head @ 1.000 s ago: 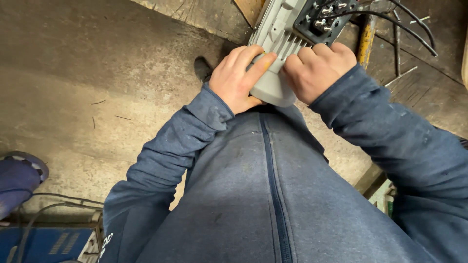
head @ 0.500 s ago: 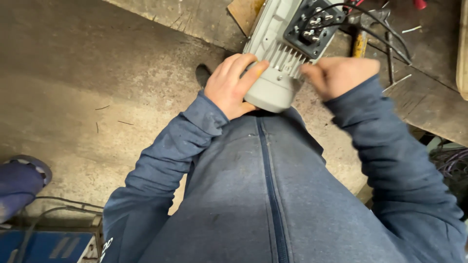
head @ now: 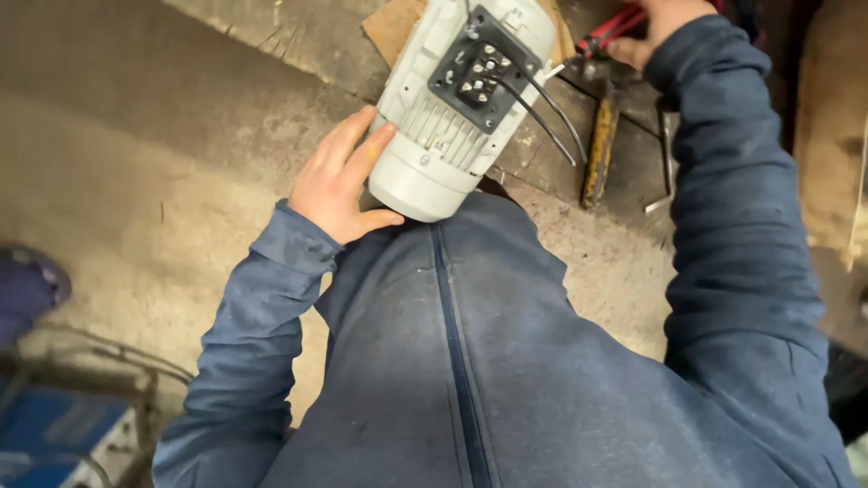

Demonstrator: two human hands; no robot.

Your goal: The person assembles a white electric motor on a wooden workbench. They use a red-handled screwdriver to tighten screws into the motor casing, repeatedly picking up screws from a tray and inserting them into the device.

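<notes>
Fingers (head: 357, 149) of left hand (head: 339, 181) lie spread flat along side of grey motor (head: 452, 108), thumb hooked under its rounded end; open palm braces it, no closed grip. Right hand (head: 655, 27) is at top edge of view, fingers on red-handled pliers (head: 610, 32); mostly cut off, can't tell if wrapped or just touching.

Motor lies tilted on bench (head: 561, 163), near end against person's blue zip jacket (head: 470, 361). Black terminal plate (head: 479, 68) faces up w/ rows of metal studs; two dark wires (head: 542, 113) run off it toward the right. No label seen on casing. Brown cardboard piece (head: 393, 27) under far end of motor.

Just rt of wires: long yellowish tool (head: 599, 149) lying lengthwise, thin metal key (head: 665, 154) beside it, apart from motor.

Bench edge runs diagonal behind left hand; beyond it bare concrete floor (head: 136, 163), open room there. Blue box (head: 54, 434) and purple-blue object (head: 27, 285) low left, well apart from hands.
</notes>
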